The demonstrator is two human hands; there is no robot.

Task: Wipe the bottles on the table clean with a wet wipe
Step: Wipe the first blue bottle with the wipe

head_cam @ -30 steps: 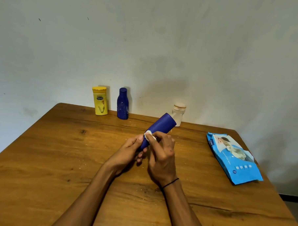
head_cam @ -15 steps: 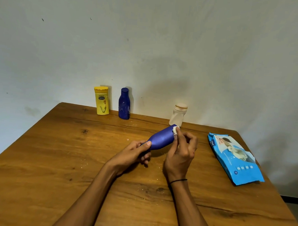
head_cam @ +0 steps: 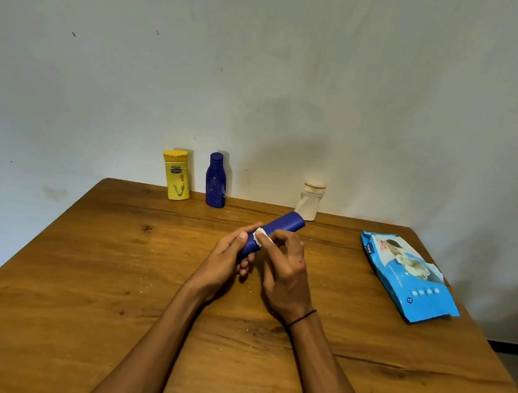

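a person is sitting at a wooden counter [head_cam: 105,278] against a pale wall, both forearms reaching forward over the wood; the left hand [head_cam: 223,261] is gripping the lower end of a dark blue bottle [head_cam: 275,229], its fingers [head_cam: 244,240] curled round the body and holding it off the counter, tilted so the far end is pointing up and to the right; the right hand [head_cam: 284,271] is pinching a small white wet wipe [head_cam: 261,235] between curled fingers and thumb and pressing it against the bottle's side, just beside the left hand's fingertips; a thin black band [head_cam: 303,317] is circling the right wrist; along the back edge of the counter, near the wall, a yellow bottle [head_cam: 177,175] and a second dark blue bottle [head_cam: 216,180] are standing upright side by side, close but apart; a white bottle with a tan cap [head_cam: 310,200] is standing further right, just behind the raised end of the held bottle; a light blue pack of wipes [head_cam: 408,277] is lying flat near the counter's right edge, well apart from the hands, its top flap looking partly lifted; pale crumbs or specks are dotting the wood around the hands
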